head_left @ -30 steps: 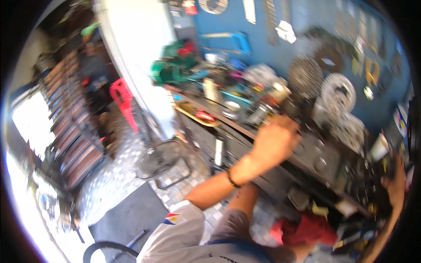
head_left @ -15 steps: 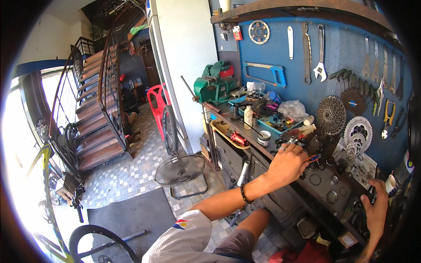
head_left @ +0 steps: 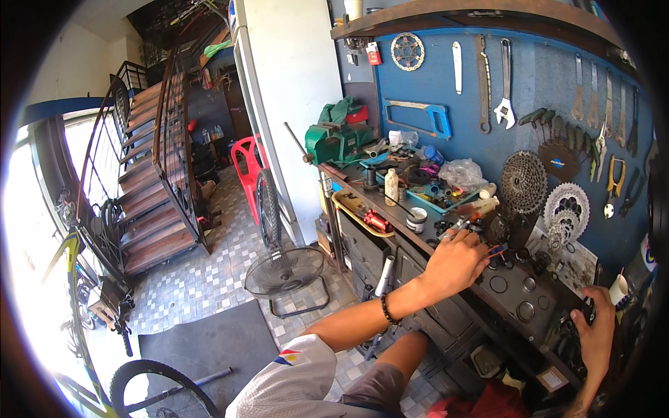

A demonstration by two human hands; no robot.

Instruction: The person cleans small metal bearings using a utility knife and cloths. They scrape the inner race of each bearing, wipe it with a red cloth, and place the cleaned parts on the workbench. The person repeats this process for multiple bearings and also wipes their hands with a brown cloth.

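Observation:
My left hand (head_left: 453, 263), with a ring and a beaded bracelet, hovers over the workbench (head_left: 481, 301), palm down and fingers curled. A thin orange-and-blue piece (head_left: 497, 251) sticks out past its fingertips; its kind is too small to tell. Farther right, my right hand (head_left: 596, 329) is curled at the bench's right end, around something dark that its fingers partly hide. Between the hands lie several metal rings (head_left: 525, 311) and small dark round parts. Beyond my left hand stand an open jar (head_left: 416, 220) and a pale bottle (head_left: 391, 187).
A green vise (head_left: 339, 143) sits at the bench's far end. Cassette sprockets (head_left: 524, 182) and an adjustable wrench (head_left: 505, 87) hang on the blue wall. A white cup (head_left: 619, 288) stands near my right hand. On the floor are a fan (head_left: 284, 272) and a bicycle wheel (head_left: 132, 369).
The view has shifted slightly, so the bench and wall sit a little farther left. Both hands keep nearly the same pose and place.

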